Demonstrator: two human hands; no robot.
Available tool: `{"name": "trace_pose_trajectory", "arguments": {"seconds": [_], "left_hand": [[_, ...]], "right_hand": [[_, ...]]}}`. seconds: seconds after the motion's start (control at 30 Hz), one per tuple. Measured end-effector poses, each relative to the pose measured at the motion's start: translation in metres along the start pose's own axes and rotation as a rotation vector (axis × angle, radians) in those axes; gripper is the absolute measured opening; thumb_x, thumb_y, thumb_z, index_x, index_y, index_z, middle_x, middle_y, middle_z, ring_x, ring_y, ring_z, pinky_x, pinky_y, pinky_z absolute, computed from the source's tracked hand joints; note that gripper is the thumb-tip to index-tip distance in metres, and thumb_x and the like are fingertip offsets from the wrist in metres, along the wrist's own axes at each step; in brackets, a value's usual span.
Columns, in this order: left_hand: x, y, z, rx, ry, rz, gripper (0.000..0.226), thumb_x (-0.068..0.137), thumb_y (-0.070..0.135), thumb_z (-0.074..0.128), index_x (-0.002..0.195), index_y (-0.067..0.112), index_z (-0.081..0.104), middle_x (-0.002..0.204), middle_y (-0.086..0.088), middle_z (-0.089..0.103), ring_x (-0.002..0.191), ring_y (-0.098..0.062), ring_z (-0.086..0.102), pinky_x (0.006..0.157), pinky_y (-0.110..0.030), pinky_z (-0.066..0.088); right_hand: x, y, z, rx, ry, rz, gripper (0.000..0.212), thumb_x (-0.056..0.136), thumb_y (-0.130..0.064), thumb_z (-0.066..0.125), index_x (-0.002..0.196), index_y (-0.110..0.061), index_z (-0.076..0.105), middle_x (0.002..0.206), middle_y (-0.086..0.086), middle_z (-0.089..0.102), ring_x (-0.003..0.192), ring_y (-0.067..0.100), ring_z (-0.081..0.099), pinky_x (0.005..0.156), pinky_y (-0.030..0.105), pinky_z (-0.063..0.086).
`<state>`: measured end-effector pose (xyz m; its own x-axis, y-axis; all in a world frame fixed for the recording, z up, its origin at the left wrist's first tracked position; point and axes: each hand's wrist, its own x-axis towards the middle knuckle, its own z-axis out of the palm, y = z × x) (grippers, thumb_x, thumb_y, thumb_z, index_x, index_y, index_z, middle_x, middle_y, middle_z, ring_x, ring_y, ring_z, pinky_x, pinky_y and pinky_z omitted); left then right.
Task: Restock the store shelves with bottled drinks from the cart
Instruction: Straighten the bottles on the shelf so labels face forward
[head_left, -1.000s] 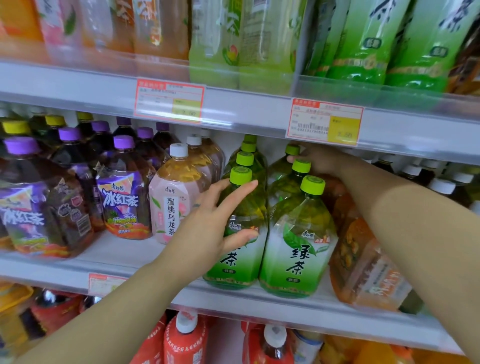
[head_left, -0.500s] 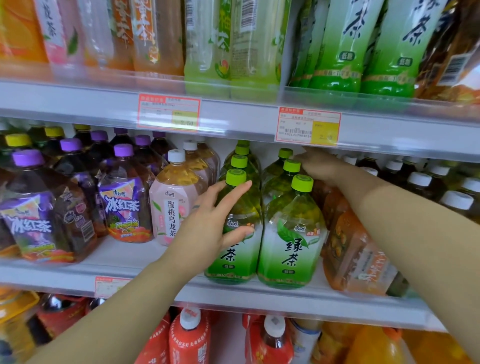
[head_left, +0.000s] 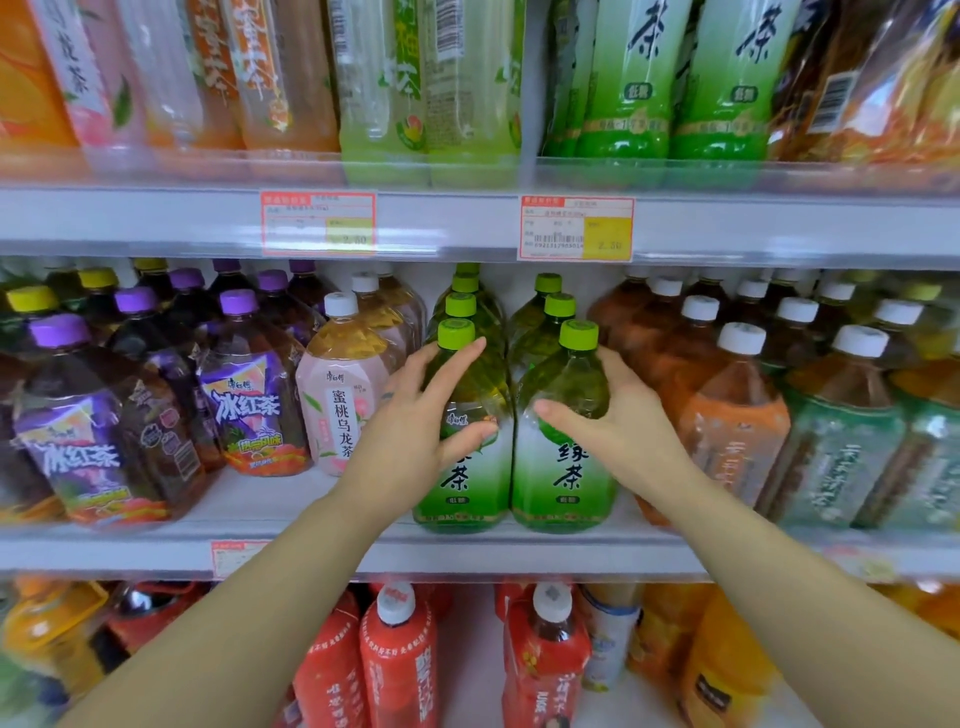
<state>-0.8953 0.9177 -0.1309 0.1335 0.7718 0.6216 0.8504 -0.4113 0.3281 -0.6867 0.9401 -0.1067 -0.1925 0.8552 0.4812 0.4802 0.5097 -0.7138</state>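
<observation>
Middle shelf, front row, centre: two green-tea bottles stand upright, side by side, touching.

- Left hand holds the left green-tea bottle. Its fingers run nearly straight up the shoulder to just below the green cap, and the thumb lies across the front at label top.
- Right hand holds the right green-tea bottle. The thumb lies across the front and the fingers wrap round the right side. Tips are hidden behind, so grip depth can't be confirmed.
- Both bases sit near the shelf's front edge, w/ more green-cap bottles in two rows behind.
- Adj. items: pink-label bottle just left of the left hand; orange-label bottle just right of the right hand.
- Price tag sits on the rail above.
</observation>
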Motion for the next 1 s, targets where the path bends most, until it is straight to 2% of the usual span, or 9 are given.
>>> {"name": "trace_pose_trajectory", "arguments": {"seconds": [0.17,0.37,0.53,0.63,0.73,0.83,0.9,0.93,1.0], "left_hand": [[0.001,0.000,0.000,-0.012,0.012,0.006,0.070,0.079,0.068,0.039,0.139,0.053,0.008,0.148,-0.006,0.025,0.131,-0.033,0.034,0.095,-0.050,0.046],[0.000,0.003,0.000,-0.005,0.017,0.005,0.071,0.079,0.066,0.037,0.143,0.048,0.011,0.148,-0.009,0.024,0.132,-0.033,0.032,0.099,-0.049,0.043],[-0.013,0.004,0.009,-0.085,0.109,0.005,0.079,0.083,0.061,0.048,0.145,0.044,0.003,0.156,-0.007,0.001,0.144,-0.024,0.009,0.110,-0.036,0.018],[-0.042,0.006,0.035,-0.099,0.221,-0.037,0.079,0.084,0.049,0.055,0.146,0.038,0.008,0.155,-0.005,-0.002,0.145,-0.018,0.000,0.114,-0.030,0.017],[-0.059,0.009,0.054,-0.082,0.307,-0.075,0.072,0.084,0.039,0.058,0.143,0.031,0.017,0.153,-0.003,-0.002,0.144,-0.022,-0.002,0.111,-0.013,-0.001],[-0.058,0.009,0.065,-0.081,0.378,-0.059,0.065,0.087,0.033,0.058,0.141,0.024,0.023,0.150,-0.007,0.002,0.142,-0.028,0.002,0.107,-0.009,0.000],[-0.058,0.007,0.070,-0.076,0.372,-0.070,0.063,0.088,0.030,0.058,0.140,0.024,0.022,0.149,-0.009,0.001,0.143,-0.027,0.000,0.115,-0.019,0.011],[-0.057,0.006,0.070,-0.071,0.368,-0.080,0.064,0.089,0.029,0.058,0.140,0.024,0.021,0.149,-0.011,-0.001,0.144,-0.028,0.000,0.117,-0.031,0.019],[-0.059,0.009,0.065,-0.056,0.321,-0.115,0.064,0.089,0.026,0.060,0.140,0.022,0.021,0.148,-0.015,-0.001,0.144,-0.032,0.001,0.113,-0.048,0.027]], "right_hand": [[0.002,0.003,0.006,0.018,0.084,0.013,0.050,0.072,-0.040,0.074,0.116,-0.031,0.051,0.111,-0.009,0.063,0.099,0.006,0.058,0.076,0.008,0.039],[0.000,0.003,0.010,-0.030,0.129,0.024,0.061,0.072,-0.042,0.074,0.126,-0.026,0.048,0.121,-0.005,0.059,0.108,0.008,0.053,0.086,0.018,0.038],[-0.023,0.007,0.014,-0.067,0.134,-0.015,0.090,0.077,-0.044,0.071,0.146,-0.037,0.014,0.154,-0.001,0.015,0.140,0.009,0.016,0.106,0.022,0.019],[-0.047,0.021,0.032,-0.170,0.187,-0.108,0.083,0.082,-0.038,0.067,0.145,-0.041,0.013,0.157,0.002,0.002,0.144,0.015,0.005,0.109,0.025,0.014],[-0.053,0.036,0.046,-0.213,0.305,-0.176,0.072,0.085,-0.030,0.065,0.144,-0.034,0.025,0.156,0.008,0.005,0.144,0.017,0.008,0.111,0.018,0.012],[-0.050,0.045,0.053,-0.170,0.391,-0.198,0.066,0.084,-0.028,0.063,0.142,-0.026,0.032,0.154,0.012,0.013,0.143,0.019,0.016,0.114,0.022,0.019],[-0.049,0.046,0.056,-0.140,0.424,-0.211,0.062,0.084,-0.025,0.064,0.139,-0.020,0.036,0.152,0.017,0.018,0.141,0.026,0.022,0.113,0.038,0.029],[-0.048,0.045,0.056,-0.125,0.433,-0.221,0.060,0.084,-0.022,0.064,0.138,-0.017,0.037,0.151,0.020,0.019,0.140,0.029,0.024,0.111,0.042,0.032],[-0.050,0.039,0.052,-0.112,0.408,-0.200,0.059,0.083,-0.017,0.066,0.135,-0.015,0.038,0.148,0.026,0.020,0.139,0.032,0.027,0.109,0.042,0.034]]}}
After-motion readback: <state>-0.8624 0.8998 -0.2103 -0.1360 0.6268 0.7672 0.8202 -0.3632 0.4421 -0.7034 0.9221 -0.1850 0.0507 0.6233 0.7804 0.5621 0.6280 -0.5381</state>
